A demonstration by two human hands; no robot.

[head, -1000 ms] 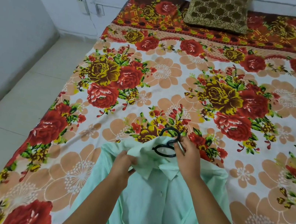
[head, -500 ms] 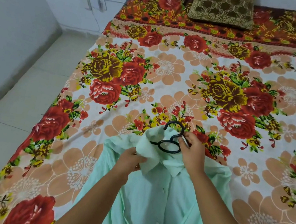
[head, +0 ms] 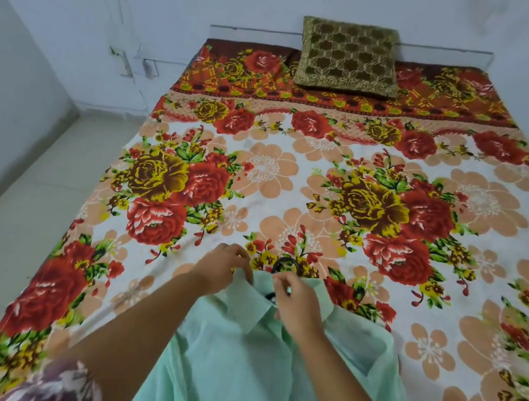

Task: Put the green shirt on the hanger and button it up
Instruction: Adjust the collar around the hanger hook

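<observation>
A pale green shirt (head: 240,363) lies front up on the near part of the bed, its collar toward the pillow. A black hanger (head: 287,264) sits inside it; only its hook shows above the collar, plus a dark bit at the neck opening. My left hand (head: 224,272) pinches the left collar flap at its top edge. My right hand (head: 300,301) grips the right side of the collar just below the hook. The shirt front is open below the collar.
The bed (head: 294,177) carries a floral sheet in red, yellow and peach. A brown-gold cushion (head: 348,57) leans at its head. A tiled floor (head: 9,229) runs along the left side, with white walls behind. A patterned sleeve (head: 53,385) shows at bottom left.
The collar has been turned down over the hanger's neck, hiding the hanger's loop. My left hand moved up to the collar's top edge. The camera tilted up.
</observation>
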